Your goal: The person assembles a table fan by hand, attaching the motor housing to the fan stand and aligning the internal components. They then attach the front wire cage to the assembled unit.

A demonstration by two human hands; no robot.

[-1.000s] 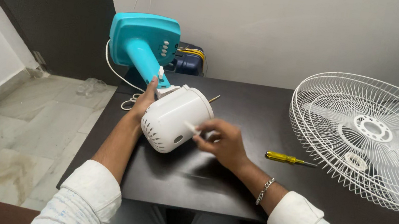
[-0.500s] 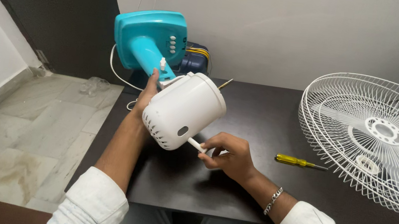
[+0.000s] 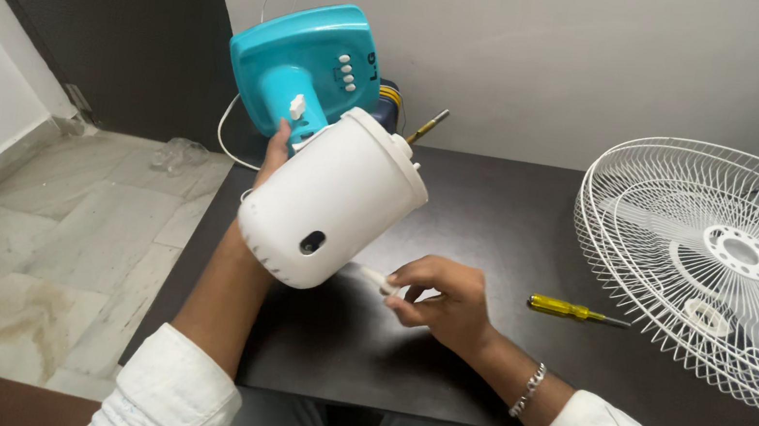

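White motor housing point(image 3: 332, 202), cylindrical, vented at its rear, is tilted and raised off my table. Small white knob piece point(image 3: 377, 280) lies just below it.

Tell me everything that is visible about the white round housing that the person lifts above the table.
The white motor housing looks like smooth, glossy plastic, shaped like a drum with a rounded closed end. That end points toward the person and shows short vent slots near its edge and one dark oval hole in its side. It is tilted and raised off the dark table, attached to the teal fan stand. The left hand holds it from behind. The right hand is apart from it, with a small white pin in its fingers.
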